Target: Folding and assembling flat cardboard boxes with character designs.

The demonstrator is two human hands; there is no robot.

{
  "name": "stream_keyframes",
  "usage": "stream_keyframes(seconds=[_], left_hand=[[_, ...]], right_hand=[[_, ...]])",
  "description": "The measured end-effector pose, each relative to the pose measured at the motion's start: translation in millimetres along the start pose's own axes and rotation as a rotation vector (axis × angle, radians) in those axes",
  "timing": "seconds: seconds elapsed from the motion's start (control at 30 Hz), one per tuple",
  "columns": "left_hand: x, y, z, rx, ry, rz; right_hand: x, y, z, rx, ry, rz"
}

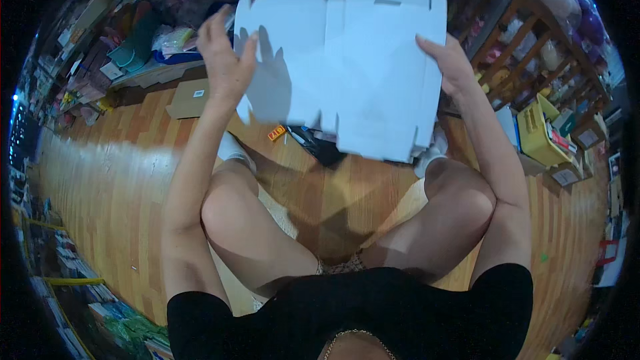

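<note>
A white flattened cardboard box (383,73) with slotted flaps hangs upright in front of me, above the floor. My right hand (450,67) grips its right edge, thumb on the near face and fingers hidden behind. At its left edge, my left hand (227,60) has its fingers spread and holds nothing. The left thumb overlaps the board's edge, and a hand-shaped shadow falls on the white face; whether that hand touches the board I cannot tell.
Below the board, a small orange box (277,133) and a black item (323,150) lie on the wooden floor (113,180). Brown cardboard (189,99) lies left, near a shelf with a teal basket (131,57). A yellow basket (543,133) and wooden rails (527,27) stand right.
</note>
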State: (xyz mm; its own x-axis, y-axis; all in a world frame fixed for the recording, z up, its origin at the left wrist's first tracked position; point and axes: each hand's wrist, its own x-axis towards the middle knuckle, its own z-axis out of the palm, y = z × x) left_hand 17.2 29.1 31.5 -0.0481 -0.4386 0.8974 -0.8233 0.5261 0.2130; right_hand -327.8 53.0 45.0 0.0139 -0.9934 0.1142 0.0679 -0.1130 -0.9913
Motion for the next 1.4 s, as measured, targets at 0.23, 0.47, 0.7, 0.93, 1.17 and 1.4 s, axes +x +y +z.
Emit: stream_keyframes(seconds=[0.23, 0.47, 0.7, 0.93, 1.17, 1.4], left_hand=[[-11, -14, 17, -0.328, 0.051, -0.373], [-30, -1, 36, -1.417, -0.542, -1.105], [-25, 37, 29, -1.783, -0.646, -1.004], [-21, 28, 29, -1.974, -0.447, -1.135], [-30, 14, 34, -1.678, -0.316, -1.23], [-25, 16, 30, -1.689, -0.178, -1.399]], right_hand=[[22, 13, -19, 0.354, 0.193, -0.14], [29, 16, -4, 0.528, 0.249, -0.194], [31, 24, 24, 0.596, 0.205, -0.157], [28, 29, 51, 0.548, 0.183, -0.175], [13, 55, 76, 0.338, 0.2, -0.156], [-4, 78, 93, -0.042, 0.021, -0.172]])
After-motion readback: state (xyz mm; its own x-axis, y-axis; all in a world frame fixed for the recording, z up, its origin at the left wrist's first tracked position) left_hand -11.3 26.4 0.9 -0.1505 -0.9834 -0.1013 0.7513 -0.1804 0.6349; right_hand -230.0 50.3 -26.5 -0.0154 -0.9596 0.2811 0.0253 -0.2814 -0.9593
